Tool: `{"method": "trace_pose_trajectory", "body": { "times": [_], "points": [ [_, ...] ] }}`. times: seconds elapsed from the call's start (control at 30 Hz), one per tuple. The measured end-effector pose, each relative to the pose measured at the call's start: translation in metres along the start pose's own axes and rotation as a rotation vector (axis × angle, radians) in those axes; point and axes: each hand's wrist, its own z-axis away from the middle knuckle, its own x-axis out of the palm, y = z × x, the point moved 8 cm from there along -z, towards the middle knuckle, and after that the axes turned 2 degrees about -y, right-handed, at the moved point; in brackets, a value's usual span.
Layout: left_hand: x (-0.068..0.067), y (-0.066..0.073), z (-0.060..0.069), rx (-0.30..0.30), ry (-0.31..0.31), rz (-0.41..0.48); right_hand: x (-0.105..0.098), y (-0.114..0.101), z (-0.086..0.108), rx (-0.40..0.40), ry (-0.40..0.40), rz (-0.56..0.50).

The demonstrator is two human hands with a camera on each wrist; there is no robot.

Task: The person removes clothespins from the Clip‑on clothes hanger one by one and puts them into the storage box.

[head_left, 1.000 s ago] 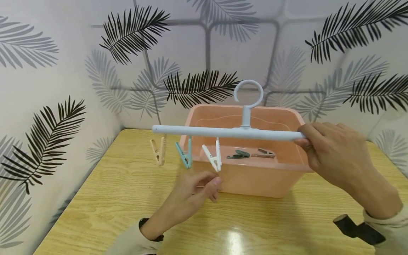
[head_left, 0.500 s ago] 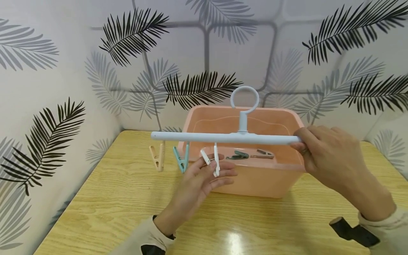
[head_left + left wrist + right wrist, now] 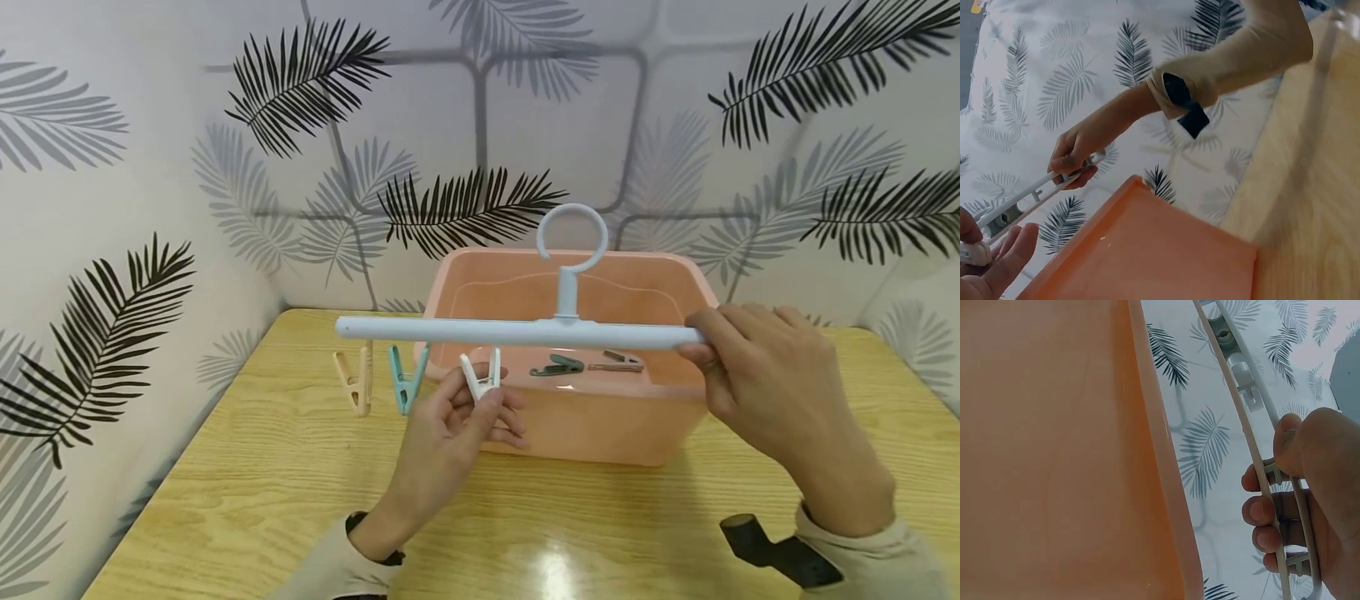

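Currently in Hand: White Clip (image 3: pixel 473 383) Below the Hanger (image 3: pixel 567 313)

To an onlooker, the step in hand appears to be work on a single clip at the bar (image 3: pixel 487 332). The right hand (image 3: pixel 772 379) grasps the right end of the hanger, fingers wrapped round its narrow frame, and holds the bar roughly level with the hook (image 3: pixel 567 287) upward. The left hand (image 3: pixel 442 433) pinches the white clip at its lower end; the two arms of the clip point up, just under the bar. Whether clip and bar are linked is too small to tell.

Other parts: a beige clip (image 3: pixel 364 383) and a teal clip (image 3: pixel 406 390) sit beneath the left part of the bar, the beige one nearer its end. A dark green clip (image 3: pixel 564 365) and a brownish clip (image 3: pixel 625 362) lie inside the peach basin (image 3: pixel 585 427), which stands on the table (image 3: pixel 285 467) behind the hanger.

Next move, as judged: brace the bar firmly with the right hand and align the left hand's force with the clip. For fitting, the clip's top must meet the bar; for removal, it must come away downward. The layout does not settle which.

Caution: a sideways tug would probably tilt the bar, held at one end only, and could disturb the teal clip.
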Motion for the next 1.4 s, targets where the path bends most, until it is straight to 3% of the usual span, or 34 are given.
{"method": "trace_pose_trajectory", "body": {
  "times": [0.17, 0.3, 0.4, 0.57, 0.67, 0.8, 1.1, 1.4],
  "points": [
    [-0.009, 0.016, -0.001, 0.134, 0.047, -0.425, 0.004, 0.001, 0.002, 0.033, -0.008, 0.007],
    [-0.008, 0.027, -0.002, 0.237, 0.054, -0.730, 0.006, 0.002, 0.006, 0.048, -0.012, 0.019],
    [-0.005, 0.033, -0.001, 0.299, 0.077, -0.895, 0.008, 0.001, 0.008, 0.051, 0.012, 0.013],
    [0.000, 0.038, 0.004, 0.387, 0.117, -1.097, 0.009, -0.001, 0.009, 0.070, 0.062, -0.006],
    [0.002, 0.039, 0.007, 0.395, 0.132, -1.199, 0.008, -0.004, 0.009, 0.075, 0.071, 0.015],
    [0.000, 0.040, 0.008, 0.377, 0.148, -1.271, 0.006, -0.007, 0.008, 0.069, 0.097, 0.026],
    [-0.001, 0.043, 0.005, 0.402, 0.147, -1.188, 0.000, -0.001, 0.010, 0.079, 0.131, 0.040],
    [-0.001, 0.049, 0.007, 0.363, 0.106, -1.206, -0.006, 0.011, 0.012, 0.102, 0.141, 0.053]
  ]
}}
